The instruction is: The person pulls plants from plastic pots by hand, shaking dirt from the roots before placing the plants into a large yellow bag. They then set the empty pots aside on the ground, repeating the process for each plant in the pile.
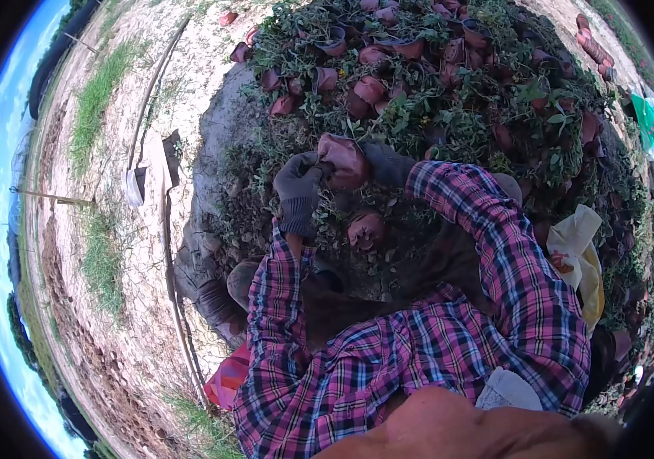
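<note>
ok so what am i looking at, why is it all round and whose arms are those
There is no machine here. One camera sits on a person's head and looks down at their own arms, through a wide lens that bends the picture into a circle. The arms in the plaid sleeves are theirs, in grey gloves. The left hand grips a reddish-brown plant bag; the right hand is against its far side, its grip partly hidden. A second bag lies below. Beyond them is a heap of leafy plants and more such bags on bare dirt ground. A yellowish sack lies at the right.
</note>
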`<state>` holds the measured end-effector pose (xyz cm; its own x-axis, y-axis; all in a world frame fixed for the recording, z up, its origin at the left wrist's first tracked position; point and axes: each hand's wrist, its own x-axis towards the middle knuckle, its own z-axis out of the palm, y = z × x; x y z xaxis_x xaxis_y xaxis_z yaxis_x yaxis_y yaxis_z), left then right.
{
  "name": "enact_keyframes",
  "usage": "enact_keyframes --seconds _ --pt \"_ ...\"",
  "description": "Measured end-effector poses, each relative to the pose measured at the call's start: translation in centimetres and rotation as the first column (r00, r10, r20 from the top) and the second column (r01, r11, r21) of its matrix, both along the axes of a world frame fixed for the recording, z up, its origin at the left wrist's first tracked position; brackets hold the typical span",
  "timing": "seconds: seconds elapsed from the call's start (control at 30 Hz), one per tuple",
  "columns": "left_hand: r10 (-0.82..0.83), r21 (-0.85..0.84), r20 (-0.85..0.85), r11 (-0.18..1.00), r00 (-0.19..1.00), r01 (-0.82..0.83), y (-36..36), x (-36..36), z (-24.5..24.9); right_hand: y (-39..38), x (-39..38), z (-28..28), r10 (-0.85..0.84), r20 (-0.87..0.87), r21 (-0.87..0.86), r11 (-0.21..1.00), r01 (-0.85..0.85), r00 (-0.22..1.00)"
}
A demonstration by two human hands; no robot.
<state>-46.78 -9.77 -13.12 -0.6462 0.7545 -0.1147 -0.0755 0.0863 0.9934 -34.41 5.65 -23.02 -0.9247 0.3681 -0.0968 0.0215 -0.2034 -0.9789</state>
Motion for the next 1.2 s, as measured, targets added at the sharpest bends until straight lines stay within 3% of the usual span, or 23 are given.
enact_keyframes --seconds 0.03,0.13,0.17,0.2,0.23,0.27,0.3,0.4,0.47,0.53,0.57,0.67,0.7,0.8,0.87,0.9,0.93,0.97,1.0,1.07,1.17,1.2 --pt "0.058 -0.018 -0.064 0.998 0.996 -0.059 0.2 -0.4 -0.3 -0.2 -0.4 -0.2 -0.037 0.015 -0.389 0.92 0.04 0.999" --pt "0.236 0.002 -0.112 0.971 0.965 -0.237 -0.3 -1.3 2.0 0.9 0.4 -1.1 0.001 0.134 -0.075 0.997 0.009 0.991" --pt "0.315 0.127 -0.122 0.945 0.941 -0.3 -0.4 -3.3 0.1 1.1 0.8 -0.6 -0.003 0.18 0.25 0.967 -0.042 0.984" --pt "0.258 0.006 -0.296 0.963 0.92 -0.268 -0.6 -4.7 -1.1 1.2 1.3 0.1 -0.05 0.225 0.549 0.832 -0.084 0.973" --pt "0.175 -0.121 -0.449 0.96 0.876 -0.254 -1.0 -5.8 -2.2 0.3 1.1 2.3 -0.069 0.302 0.179 0.984 0.015 0.951" --pt "0.071 -0.242 -0.58 0.936 0.811 -0.255 -1.2 -5.7 -1.7 -0.2 0.9 3.4 -0.056 0.379 -0.206 0.968 0.143 0.924" --pt "0.033 -0.199 -0.784 0.932 0.62 -0.302 -1.1 -4.6 -1.7 0.4 1.0 2.3 -0.043 0.448 -0.1 0.99 0.098 0.893" --pt "0.112 -0.165 -0.41 0.967 0.905 -0.195 -1.2 -3.7 -0.8 0.9 1.3 2.8 0.007 0.614 0.069 0.996 -0.063 0.789" --pt "-0.001 -0.244 -0.168 0.969 0.986 -0.041 -2.2 -3.6 -0.2 0.9 1.9 2.9 0.11 0.578 0.172 0.952 -0.253 0.808" --pt "-0.111 -0.347 0.115 0.927 0.987 0.144 -2.9 -1.8 3.3 -0.2 3.0 6.2 0.236 0.564 0.237 0.872 -0.429 0.791" --pt "-0.258 -0.278 0.053 0.924 0.965 0.262 -3.8 -2.6 -0.2 0.1 3.4 3.9 0.376 0.445 0.222 0.833 -0.507 0.813" --pt "-0.5 -0.498 -0.023 0.756 0.866 0.424 -4.9 0.1 -2.0 -2.3 5.4 4.3 0.385 0.513 0.506 0.586 -0.633 0.767" --pt "-0.556 -0.615 -0.071 0.678 0.828 0.402 -5.1 1.0 -2.5 -3.0 6.0 3.9 0.415 0.515 0.479 0.586 -0.653 0.75" --pt "-0.569 -0.593 -0.033 0.673 0.821 0.442 -6.1 3.9 -3.3 -5.5 7.7 2.7 0.44 0.547 0.432 0.581 -0.69 0.712" --pt "-0.663 -0.568 -0.287 0.699 0.691 0.435 -7.2 4.8 -6.6 -7.6 8.2 2.9 0.384 0.6 0.438 0.577 -0.69 0.702" --pt "-0.665 -0.536 -0.439 0.733 0.604 0.418 -7.7 5.8 -7.3 -8.2 8.9 3.2 0.362 0.583 0.404 0.648 -0.646 0.727" --pt "-0.646 -0.5 -0.578 0.763 0.499 0.409 -8.1 6.5 -8.1 -8.8 9.2 2.3 0.293 0.549 0.478 0.658 -0.582 0.783" --pt "-0.702 -0.592 -0.474 0.701 0.533 0.397 -8.1 7.1 -7.8 -9.6 9.3 0.2 0.222 0.507 0.548 0.663 -0.51 0.833" --pt "-0.677 -0.553 -0.417 0.719 0.607 0.422 -8.5 7.2 -8.2 -10.3 9.4 -1.8 0.149 0.46 0.611 0.662 -0.434 0.875" --pt "-0.614 -0.463 -0.282 0.76 0.737 0.456 -8.6 7.5 -8.8 -9.9 9.0 -4.2 0.168 0.413 0.615 0.673 -0.41 0.895" --pt "-0.769 -0.674 -0.475 0.631 0.427 0.385 -8.6 6.5 -6.6 -9.7 9.7 -5.9 0.16 0.367 0.621 0.691 -0.37 0.916" --pt "-0.788 -0.698 -0.435 0.601 0.436 0.39 -8.7 6.4 -7.4 -9.6 9.9 -6.0 0.15 0.358 0.625 0.695 -0.356 0.922"
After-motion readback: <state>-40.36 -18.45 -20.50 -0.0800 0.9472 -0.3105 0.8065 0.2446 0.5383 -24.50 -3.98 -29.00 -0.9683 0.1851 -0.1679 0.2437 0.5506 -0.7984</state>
